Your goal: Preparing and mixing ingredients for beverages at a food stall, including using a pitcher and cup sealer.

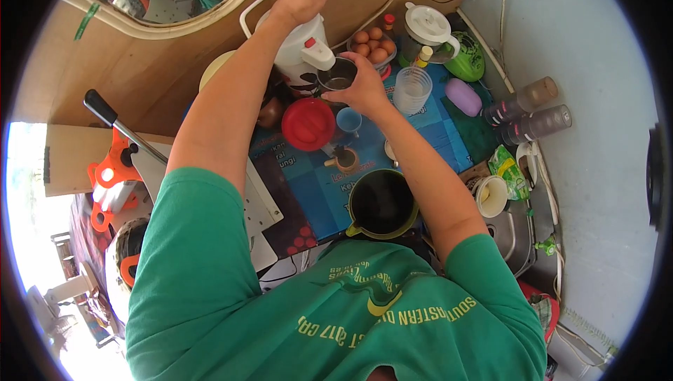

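Note:
My left hand (pixel 309 0) lies on top of a white pump pot (pixel 294 52), near its raised handle; whether its fingers are closed is unclear. With my right hand (pixel 360 84) I hold a clear cup (pixel 337 74) below the pot's spout (pixel 318 55). Just in front are a round red lid (pixel 308 124) and a light blue cup (pixel 348 119). A small brown-filled cup (pixel 346 159) stands nearer me. Close to my chest, a green-rimmed pot (pixel 383 203) holds dark liquid. Part of a white cup (pixel 390 153) shows beside my right forearm.
Stacked clear cups (pixel 413 90), a container of eggs (pixel 374 47) and a white-lidded pitcher (pixel 427 26) stand at the back right. A purple case (pixel 463 97) lies near two dark tumblers (pixel 531 110). A metal lever (pixel 126 128) rises at left. Cables run along the wall.

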